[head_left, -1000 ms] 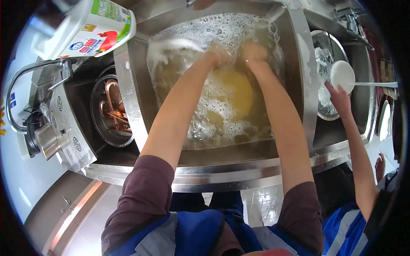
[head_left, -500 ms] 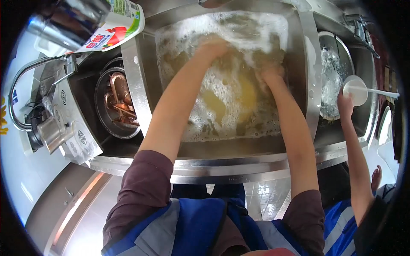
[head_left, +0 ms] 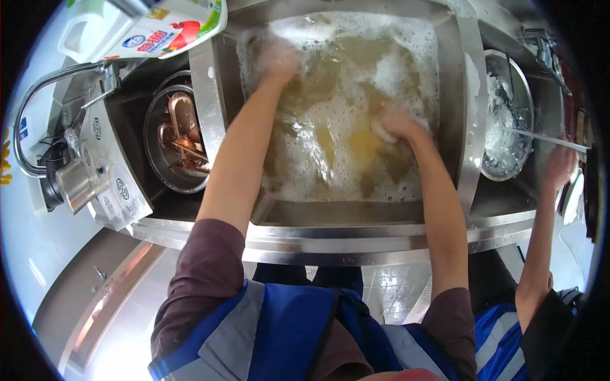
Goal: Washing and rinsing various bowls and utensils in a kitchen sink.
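Foam (head_left: 393,71), left grip (head_left: 277,62) farther, right grip (head_left: 395,120) nearer

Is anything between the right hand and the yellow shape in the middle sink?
Yes, as seen here: a pale item against the right hand lies toward the yellow shape, and foamy, cloudy water covers that shape. Anything deeper is hidden.
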{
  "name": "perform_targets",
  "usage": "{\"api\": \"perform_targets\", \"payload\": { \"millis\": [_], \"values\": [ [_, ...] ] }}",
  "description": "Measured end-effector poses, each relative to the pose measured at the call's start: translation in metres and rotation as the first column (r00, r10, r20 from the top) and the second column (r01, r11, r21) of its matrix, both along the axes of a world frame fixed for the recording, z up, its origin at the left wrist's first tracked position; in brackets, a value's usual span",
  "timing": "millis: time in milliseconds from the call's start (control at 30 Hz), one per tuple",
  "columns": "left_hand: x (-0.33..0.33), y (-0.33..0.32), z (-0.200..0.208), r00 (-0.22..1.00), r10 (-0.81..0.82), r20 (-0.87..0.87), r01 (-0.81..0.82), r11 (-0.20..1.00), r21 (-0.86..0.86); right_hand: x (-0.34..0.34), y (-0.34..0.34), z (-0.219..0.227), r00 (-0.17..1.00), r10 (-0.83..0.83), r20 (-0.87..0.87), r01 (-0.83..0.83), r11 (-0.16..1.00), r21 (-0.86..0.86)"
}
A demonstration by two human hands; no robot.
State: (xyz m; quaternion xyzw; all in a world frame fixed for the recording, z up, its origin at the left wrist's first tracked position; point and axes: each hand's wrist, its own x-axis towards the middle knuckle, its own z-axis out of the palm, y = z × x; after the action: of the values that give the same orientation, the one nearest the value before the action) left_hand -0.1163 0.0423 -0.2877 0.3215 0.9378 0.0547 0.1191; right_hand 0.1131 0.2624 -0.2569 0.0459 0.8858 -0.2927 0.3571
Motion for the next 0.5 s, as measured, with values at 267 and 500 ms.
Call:
{"api": "perform_targets", "payload": {
  "millis": [267, 500],
  "values": [
    [-0.010, -0.072, -0.031, 0.841, 0.532, 0.101, -0.521, 0.845, -0.120, -0.033, -0.041, 0.046, 0.810, -0.304, 0.501, 0.470, 0.847, -0.247],
    [0.098, -0.098, -0.022, 0.441, 0.533, 0.722, -0.747, 0.664, -0.035, -0.004, -0.066, 0.008, 0.674, -0.112, 0.730, 0.369, 0.907, -0.201]
  ]
}}
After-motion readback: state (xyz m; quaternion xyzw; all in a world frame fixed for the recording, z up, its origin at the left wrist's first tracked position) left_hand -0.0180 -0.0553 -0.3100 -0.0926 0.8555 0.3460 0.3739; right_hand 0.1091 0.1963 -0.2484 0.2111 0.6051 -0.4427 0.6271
